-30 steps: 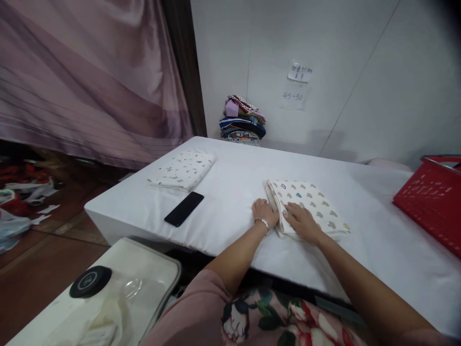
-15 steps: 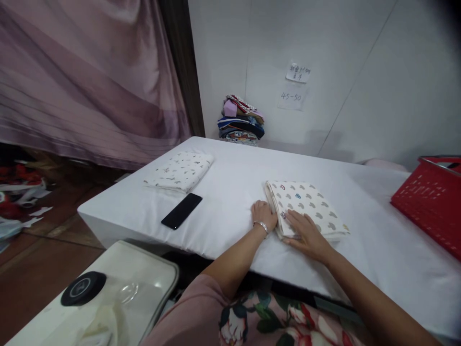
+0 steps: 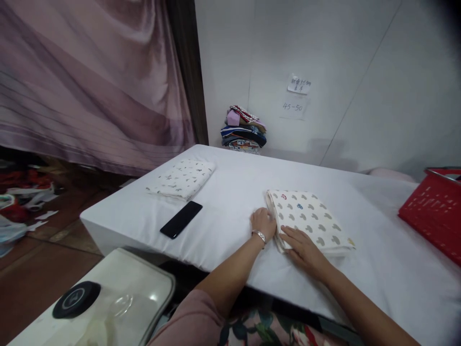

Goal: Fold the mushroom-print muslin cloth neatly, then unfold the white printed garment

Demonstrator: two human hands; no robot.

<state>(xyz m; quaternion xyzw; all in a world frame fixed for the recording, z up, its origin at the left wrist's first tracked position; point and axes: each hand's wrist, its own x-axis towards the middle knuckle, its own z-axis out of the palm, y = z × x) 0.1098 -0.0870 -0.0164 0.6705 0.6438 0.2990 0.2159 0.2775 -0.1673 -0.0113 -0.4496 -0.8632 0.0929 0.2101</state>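
A folded cream cloth [image 3: 309, 211] with grey mushroom-like shapes and a few coloured motifs lies on the white-covered table [image 3: 230, 192]. My right hand [image 3: 304, 250] rests flat on its near left corner, fingers stretched out. Against the cloth's left edge is my left hand [image 3: 262, 225], set down on the table with slightly bent fingers and a bracelet at the wrist. The fingertips nearest the cloth are partly hidden. Farther left lies another folded white cloth [image 3: 182, 178] with small dark prints.
A black phone [image 3: 181, 219] lies near the table's front left edge. At the right stands a red basket [image 3: 434, 211]. A stack of folded fabrics [image 3: 244, 130] is by the wall. A white surface with a black round object [image 3: 76, 299] sits at lower left.
My right hand has slid slightly toward me along the cloth's near edge, uncovering more of its print. My left hand stays at the left edge. The camera view has tilted up a little.
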